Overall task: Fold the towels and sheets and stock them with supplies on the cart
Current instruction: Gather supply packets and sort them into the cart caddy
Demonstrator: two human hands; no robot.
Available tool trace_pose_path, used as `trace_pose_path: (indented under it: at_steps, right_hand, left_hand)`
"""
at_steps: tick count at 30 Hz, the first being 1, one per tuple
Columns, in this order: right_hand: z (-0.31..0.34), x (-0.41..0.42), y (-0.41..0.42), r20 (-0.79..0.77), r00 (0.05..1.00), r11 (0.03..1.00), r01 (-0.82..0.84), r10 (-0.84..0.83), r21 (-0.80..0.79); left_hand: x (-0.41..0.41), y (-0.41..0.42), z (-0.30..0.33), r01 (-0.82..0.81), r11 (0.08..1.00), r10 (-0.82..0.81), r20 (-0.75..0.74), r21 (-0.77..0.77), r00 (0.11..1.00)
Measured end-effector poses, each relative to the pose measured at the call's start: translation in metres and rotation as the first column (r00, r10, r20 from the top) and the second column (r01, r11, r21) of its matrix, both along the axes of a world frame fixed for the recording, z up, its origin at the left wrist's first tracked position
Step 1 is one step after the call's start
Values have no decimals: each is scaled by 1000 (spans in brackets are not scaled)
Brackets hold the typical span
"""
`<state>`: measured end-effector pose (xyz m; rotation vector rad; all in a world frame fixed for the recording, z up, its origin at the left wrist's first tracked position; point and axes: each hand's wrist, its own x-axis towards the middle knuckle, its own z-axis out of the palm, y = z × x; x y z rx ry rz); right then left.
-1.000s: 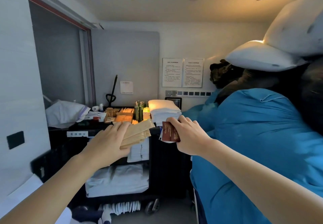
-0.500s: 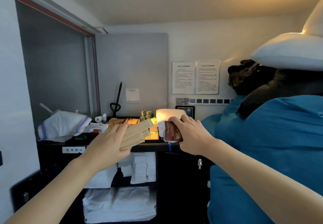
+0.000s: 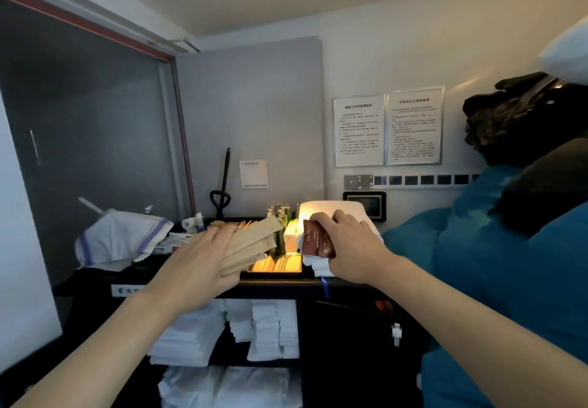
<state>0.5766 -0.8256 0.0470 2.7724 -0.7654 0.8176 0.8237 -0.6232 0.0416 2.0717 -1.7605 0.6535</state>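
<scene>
The left hand (image 3: 203,267) has its grip on a fan of tan paper packets (image 3: 251,245), and the right hand (image 3: 353,248) has its grip on dark red sachets (image 3: 316,242); both are held over the top of the black cart (image 3: 350,344). Below them a lit tray (image 3: 276,272) on the cart's top holds upright rows of packets, with small green bottles (image 3: 280,213) behind it and a stack of white folded towels (image 3: 331,213) beside it. The cart's open shelves hold stacks of white folded linen (image 3: 270,328), with more white linen on the shelf under them.
</scene>
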Motion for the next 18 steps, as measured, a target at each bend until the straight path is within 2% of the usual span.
trace_pose_path:
  at_steps: [8,18]
  right_hand:
    - [-16,56,-80,-10,1000,999,-11,12,53]
    - [-22,184,-170,-86,996,999,21,-18,34]
  left_hand:
    - [64,-80,-21,-3,1000,4,-45,9,999]
    - [205,-174,-60,30,999,-34,-182,-23,983]
